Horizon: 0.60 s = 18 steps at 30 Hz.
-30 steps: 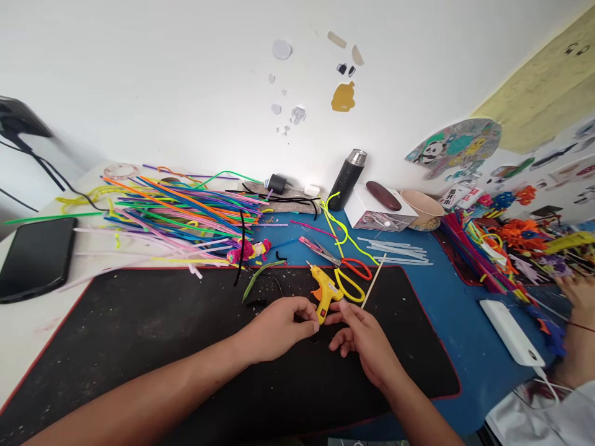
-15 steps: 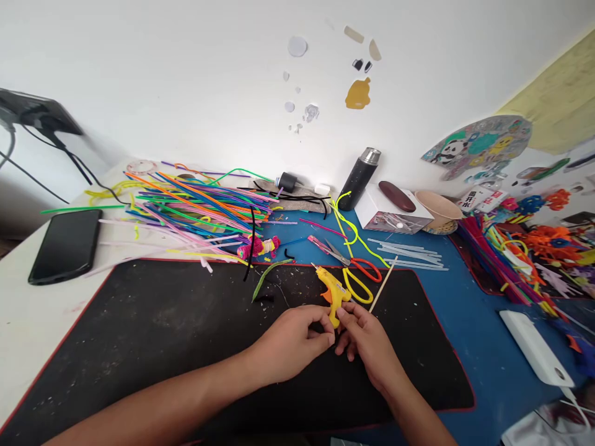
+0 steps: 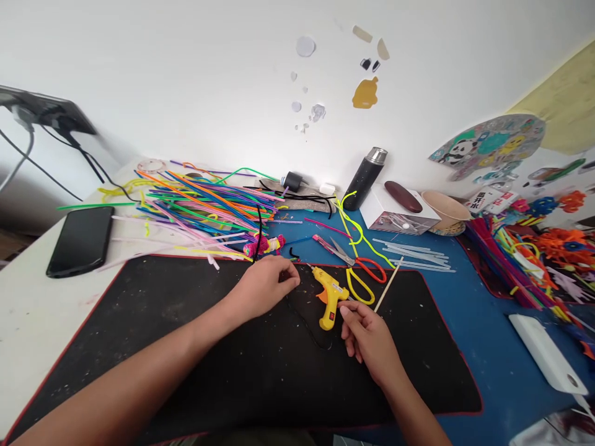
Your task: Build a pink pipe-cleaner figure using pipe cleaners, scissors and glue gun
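- On the black desk mat with red piping [image 3: 139, 322]: bare, scrap-speckled surface shows left of and between both forearms.
- The mat's far edge is crowded: a pile of multicoloured pipe cleaners [image 3: 199, 207] overhangs it at far left, and scissors with yellow and red handles [image 3: 348, 260] and a thin wooden stick [image 3: 388, 285] cross it at far right.
- Off the mat's left edge lies a black phone [image 3: 81, 240]. Off the right edge are a blue underlay [image 3: 465, 310] and a white slab-shaped device [image 3: 546, 353].
- The left hand [image 3: 264, 288] sits at the mat's far edge, palm down, fingers curled in together.
- A thin black strand [image 3: 309, 325] starts at its fingertips and curves toward mid-mat. Can't tell if it's pinched.
- The right hand [image 3: 369, 337] is mid-mat, fingers loosely bent, tips just beside the handle of the yellow hot-glue gun [image 3: 329, 296]. Contact and grip can't be told.
- The gun lies on the mat near its far edge, nozzle pointing far-left.
- Beyond the mat's far right corner, a white box [image 3: 400, 218] carries a dark oval case [image 3: 403, 196] on top.
- Next to the box is a beige paper bowl [image 3: 446, 207], contents not visible.
- A black flask with a steel cap [image 3: 367, 178] stands closed, left of the box.
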Available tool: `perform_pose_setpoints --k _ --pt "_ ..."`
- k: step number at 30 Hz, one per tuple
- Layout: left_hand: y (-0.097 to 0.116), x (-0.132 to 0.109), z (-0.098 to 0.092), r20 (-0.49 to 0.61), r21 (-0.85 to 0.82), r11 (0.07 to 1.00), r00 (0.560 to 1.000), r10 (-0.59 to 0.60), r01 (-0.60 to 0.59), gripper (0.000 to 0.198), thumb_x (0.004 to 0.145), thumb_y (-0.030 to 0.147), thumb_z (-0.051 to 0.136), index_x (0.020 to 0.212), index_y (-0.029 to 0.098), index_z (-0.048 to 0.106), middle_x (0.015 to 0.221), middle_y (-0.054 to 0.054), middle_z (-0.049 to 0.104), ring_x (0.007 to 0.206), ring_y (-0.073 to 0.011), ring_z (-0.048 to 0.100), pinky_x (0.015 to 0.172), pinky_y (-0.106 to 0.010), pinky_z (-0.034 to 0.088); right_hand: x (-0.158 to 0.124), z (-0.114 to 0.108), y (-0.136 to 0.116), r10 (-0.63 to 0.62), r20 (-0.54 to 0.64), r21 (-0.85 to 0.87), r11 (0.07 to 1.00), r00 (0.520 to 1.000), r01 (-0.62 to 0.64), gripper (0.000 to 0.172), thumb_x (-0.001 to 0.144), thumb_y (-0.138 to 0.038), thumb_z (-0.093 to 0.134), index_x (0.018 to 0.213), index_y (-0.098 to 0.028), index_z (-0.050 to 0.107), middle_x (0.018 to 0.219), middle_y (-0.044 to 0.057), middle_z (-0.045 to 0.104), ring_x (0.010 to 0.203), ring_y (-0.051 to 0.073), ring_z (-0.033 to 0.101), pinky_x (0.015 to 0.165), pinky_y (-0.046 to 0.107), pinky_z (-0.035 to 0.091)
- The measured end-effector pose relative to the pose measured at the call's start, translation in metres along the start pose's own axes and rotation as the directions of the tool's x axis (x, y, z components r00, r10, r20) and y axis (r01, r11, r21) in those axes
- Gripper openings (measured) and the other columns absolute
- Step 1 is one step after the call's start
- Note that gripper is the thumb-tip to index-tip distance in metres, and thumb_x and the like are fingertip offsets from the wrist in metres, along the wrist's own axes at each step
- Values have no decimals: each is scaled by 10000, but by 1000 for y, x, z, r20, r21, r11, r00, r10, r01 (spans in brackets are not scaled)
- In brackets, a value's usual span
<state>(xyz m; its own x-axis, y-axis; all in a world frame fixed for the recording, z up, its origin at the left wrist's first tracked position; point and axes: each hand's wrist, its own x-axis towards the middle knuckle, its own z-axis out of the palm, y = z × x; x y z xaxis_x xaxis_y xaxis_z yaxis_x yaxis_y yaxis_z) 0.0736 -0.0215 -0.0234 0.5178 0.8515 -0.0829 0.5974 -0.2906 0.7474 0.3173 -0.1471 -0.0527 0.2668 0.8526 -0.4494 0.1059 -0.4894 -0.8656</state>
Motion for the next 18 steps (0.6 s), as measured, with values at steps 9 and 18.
perform_pose_setpoints --k 9,18 --pt "-5 32 12 36 247 964 995 92 -98 160 925 226 648 845 208 785 857 -83 783 900 -307 703 861 -412 502 -8 8 0 -66 -30 -3 998 997 66 675 777 -792 770 1040 -174 716 586 -39 601 369 116 509 322 207 282" --pt "-13 31 -6 -10 323 940 992 123 -114 227 986 265 589 977 194 804 969 -100 818 937 -280 725 857 -378 527 -10 8 5 -100 -74 1 995 992 101 668 792 -815 762 1006 -183 749 596 -20 606 387 124 526 341 224 317"
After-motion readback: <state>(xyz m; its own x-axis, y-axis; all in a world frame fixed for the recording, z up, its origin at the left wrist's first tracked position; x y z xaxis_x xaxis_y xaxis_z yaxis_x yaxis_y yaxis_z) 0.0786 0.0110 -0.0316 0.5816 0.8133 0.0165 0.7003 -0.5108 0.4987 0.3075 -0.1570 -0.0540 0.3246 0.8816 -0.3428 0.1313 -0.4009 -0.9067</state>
